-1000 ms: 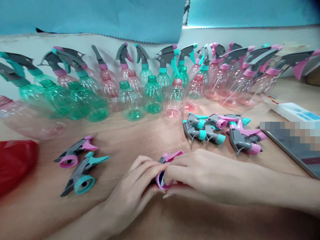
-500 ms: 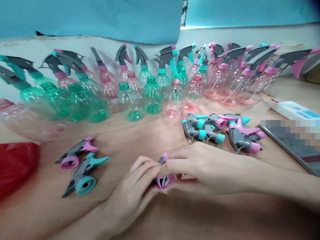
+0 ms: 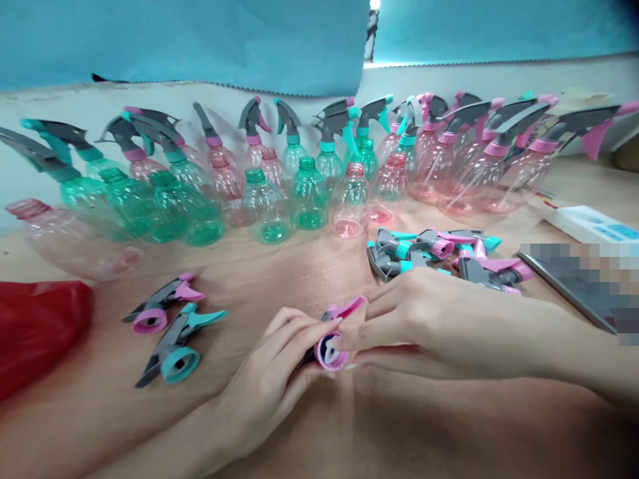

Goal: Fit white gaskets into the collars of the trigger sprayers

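A grey spray head with a pink trigger and pink collar [image 3: 332, 362] is held low above the table, its collar mouth facing me. My left hand [image 3: 272, 376] is closed around its grey body from the left. From the right, my right hand [image 3: 414, 316] reaches in with bent fingers; its index fingertip is at the collar mouth, the thumb by the lower rim. A small white piece [image 3: 329, 347] shows inside the collar, at that fingertip. To the left lie a pink-collared spray head [image 3: 150, 321] and a teal-collared one [image 3: 180, 364].
Loose spray heads [image 3: 442, 247] lie piled beyond my right hand. Several open green bottles [image 3: 308, 199] and pink bottles [image 3: 349, 203] stand behind, before a row with heads fitted. One pink bottle [image 3: 74, 243] leans at left, near a red bag [image 3: 40, 326]. A phone [image 3: 564, 293] lies right.
The right fingers have shifted right and opened up the view of the pink trigger and collar mouth. The left hand keeps its hold. The whole view has swung slightly left.
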Motion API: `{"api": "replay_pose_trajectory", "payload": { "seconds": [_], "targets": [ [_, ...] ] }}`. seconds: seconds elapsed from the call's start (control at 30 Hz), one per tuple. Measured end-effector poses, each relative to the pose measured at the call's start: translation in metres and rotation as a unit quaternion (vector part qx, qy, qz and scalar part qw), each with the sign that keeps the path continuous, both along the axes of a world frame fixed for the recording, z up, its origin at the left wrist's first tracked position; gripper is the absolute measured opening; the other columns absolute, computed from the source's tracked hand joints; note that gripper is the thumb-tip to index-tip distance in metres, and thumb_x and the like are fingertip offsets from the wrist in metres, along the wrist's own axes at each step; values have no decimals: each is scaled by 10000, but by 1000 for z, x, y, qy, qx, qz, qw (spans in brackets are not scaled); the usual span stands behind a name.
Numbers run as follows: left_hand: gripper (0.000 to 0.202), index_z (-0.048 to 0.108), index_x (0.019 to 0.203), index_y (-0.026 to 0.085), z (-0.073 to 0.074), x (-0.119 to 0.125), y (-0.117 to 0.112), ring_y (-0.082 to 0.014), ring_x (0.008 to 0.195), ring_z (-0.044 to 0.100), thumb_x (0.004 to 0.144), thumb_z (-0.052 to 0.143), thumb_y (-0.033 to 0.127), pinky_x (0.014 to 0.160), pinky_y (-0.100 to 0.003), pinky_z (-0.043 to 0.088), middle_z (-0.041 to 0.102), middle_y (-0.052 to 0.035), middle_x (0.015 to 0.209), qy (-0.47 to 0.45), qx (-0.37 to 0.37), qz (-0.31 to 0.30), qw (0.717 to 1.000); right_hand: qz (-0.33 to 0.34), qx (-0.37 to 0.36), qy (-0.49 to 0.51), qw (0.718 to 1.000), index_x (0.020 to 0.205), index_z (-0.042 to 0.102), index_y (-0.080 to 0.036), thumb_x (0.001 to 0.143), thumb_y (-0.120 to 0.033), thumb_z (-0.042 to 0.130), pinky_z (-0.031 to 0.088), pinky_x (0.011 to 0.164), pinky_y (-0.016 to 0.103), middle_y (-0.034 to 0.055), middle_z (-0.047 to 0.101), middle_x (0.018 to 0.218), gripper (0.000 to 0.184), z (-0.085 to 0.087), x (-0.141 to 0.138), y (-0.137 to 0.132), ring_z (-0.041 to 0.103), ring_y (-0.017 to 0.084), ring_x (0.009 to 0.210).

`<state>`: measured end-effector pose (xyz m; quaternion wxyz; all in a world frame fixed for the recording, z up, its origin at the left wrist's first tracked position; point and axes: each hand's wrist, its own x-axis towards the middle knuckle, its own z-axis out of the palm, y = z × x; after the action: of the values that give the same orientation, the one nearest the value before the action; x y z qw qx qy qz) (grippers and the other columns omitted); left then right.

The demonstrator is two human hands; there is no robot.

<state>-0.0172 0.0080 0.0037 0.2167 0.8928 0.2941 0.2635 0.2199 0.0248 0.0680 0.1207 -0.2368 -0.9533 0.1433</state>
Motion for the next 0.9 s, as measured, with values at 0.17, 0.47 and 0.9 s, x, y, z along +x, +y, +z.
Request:
{"api": "replay_pose_trajectory", "payload": {
  "seconds": [0.17, 0.47, 0.9],
  "targets": [
    [299, 487, 1231, 189, -2, 0, 0, -205, 942, 506, 934, 454, 184, 774, -329, 490, 596, -86, 1009, 7, 0, 3, 1000, 14, -44, -5, 999, 1095, 621, -238, 956, -280, 436, 438, 710, 259, 10, 687, 929, 235, 0, -3, 0, 629, 129, 827],
    [319, 455, 1264, 177, -1, 0, 2, -194, 948, 480, 946, 441, 194, 789, -311, 477, 578, -75, 1011, 17, 13, -12, 1000, 18, -51, -38, 998, 1040, 615, -220, 944, -245, 442, 406, 642, 263, 10, 680, 856, 200, 2, -5, 0, 612, 142, 739],
    [310, 445, 1258, 170, -2, 1, -1, -198, 956, 470, 950, 438, 209, 803, -312, 457, 575, -80, 1029, -6, 10, -16, 1000, 31, -27, -16, 999, 944, 628, -173, 922, -153, 471, 427, 660, 245, 14, 654, 824, 160, 0, -8, -3, 586, 126, 715]
  ]
}}
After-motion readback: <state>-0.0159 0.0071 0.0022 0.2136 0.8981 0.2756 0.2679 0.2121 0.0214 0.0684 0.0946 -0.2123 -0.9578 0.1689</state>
